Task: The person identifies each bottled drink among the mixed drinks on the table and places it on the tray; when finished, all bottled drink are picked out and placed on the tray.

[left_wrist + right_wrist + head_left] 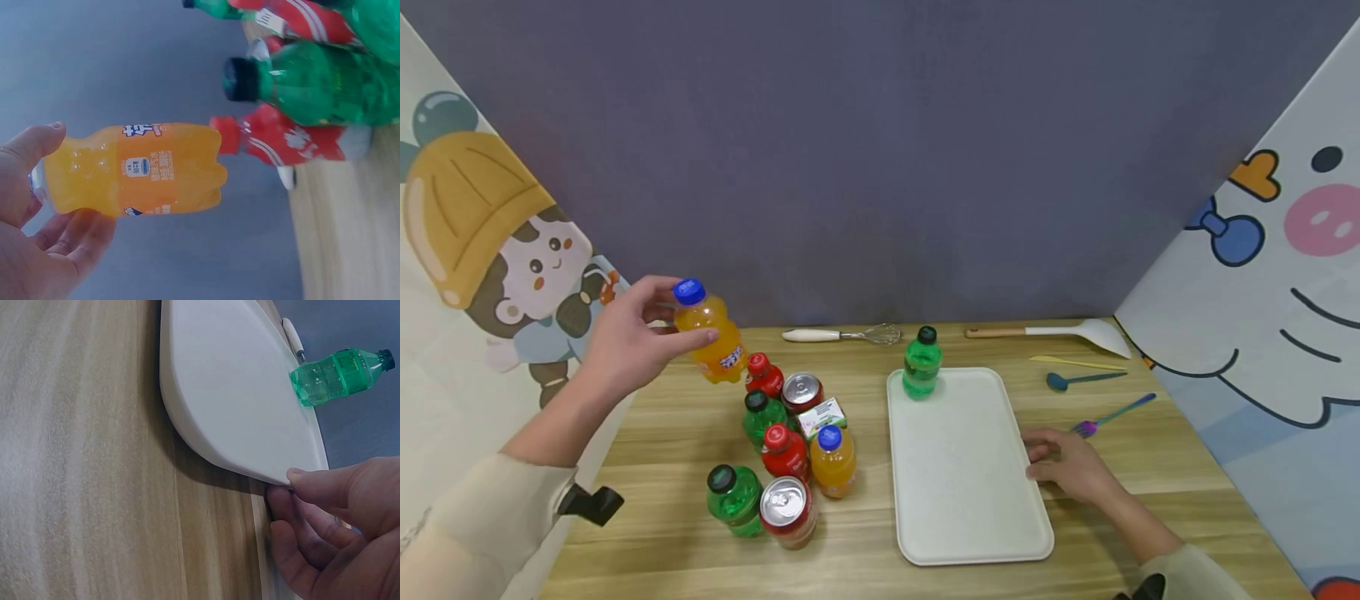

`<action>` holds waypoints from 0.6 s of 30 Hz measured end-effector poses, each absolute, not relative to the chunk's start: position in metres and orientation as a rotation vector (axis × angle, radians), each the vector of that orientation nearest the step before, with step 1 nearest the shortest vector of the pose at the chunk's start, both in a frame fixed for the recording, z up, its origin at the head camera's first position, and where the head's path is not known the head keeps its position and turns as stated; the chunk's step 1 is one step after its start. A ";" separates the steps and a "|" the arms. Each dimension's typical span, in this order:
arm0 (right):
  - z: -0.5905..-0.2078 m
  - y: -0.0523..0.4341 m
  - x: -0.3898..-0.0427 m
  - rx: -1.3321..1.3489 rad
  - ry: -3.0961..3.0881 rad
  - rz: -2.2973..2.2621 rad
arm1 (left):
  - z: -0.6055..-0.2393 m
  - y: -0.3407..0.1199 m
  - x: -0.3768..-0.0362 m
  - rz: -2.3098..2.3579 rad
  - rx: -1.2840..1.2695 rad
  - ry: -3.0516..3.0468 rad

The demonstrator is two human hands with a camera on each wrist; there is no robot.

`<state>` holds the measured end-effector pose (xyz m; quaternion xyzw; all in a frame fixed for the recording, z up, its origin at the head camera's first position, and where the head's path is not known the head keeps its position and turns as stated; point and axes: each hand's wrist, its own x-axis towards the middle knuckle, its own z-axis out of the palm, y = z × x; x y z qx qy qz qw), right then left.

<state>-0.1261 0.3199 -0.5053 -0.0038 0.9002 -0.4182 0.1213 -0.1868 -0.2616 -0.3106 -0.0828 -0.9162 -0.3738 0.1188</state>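
Observation:
My left hand [636, 337] grips an orange soda bottle [711, 337] with a blue cap, held up above the back left of the table. In the left wrist view its base [215, 169] overlaps the cap of a red-labelled cola bottle [294, 134]. My right hand [1071, 467] pinches the right rim of a white tray [966, 467], thumb on top and fingers beneath, as the right wrist view shows. Upright in the tray's back left corner stands a green soda bottle [922, 363] with a black cap.
Left of the tray, drinks cluster: green bottles [735, 500], red cola bottles [786, 452], cans [787, 512], a small carton [822, 417] and another orange bottle [832, 462]. A whisk [842, 335] and a spatula [1052, 331] lie along the back; a spoon [1078, 380] and fork [1112, 416] lie right.

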 end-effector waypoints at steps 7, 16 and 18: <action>-0.507 0.321 -0.126 -0.022 2.633 -1.222 | -0.289 -0.235 -0.191 -1.145 -0.297 -2.673; -0.510 0.323 -0.128 -0.055 2.646 -1.220 | -0.279 -0.189 -0.199 -1.219 -0.401 -2.687; -0.511 0.323 -0.128 -0.061 2.654 -1.210 | -0.278 -0.177 -0.200 -1.258 -0.434 -2.690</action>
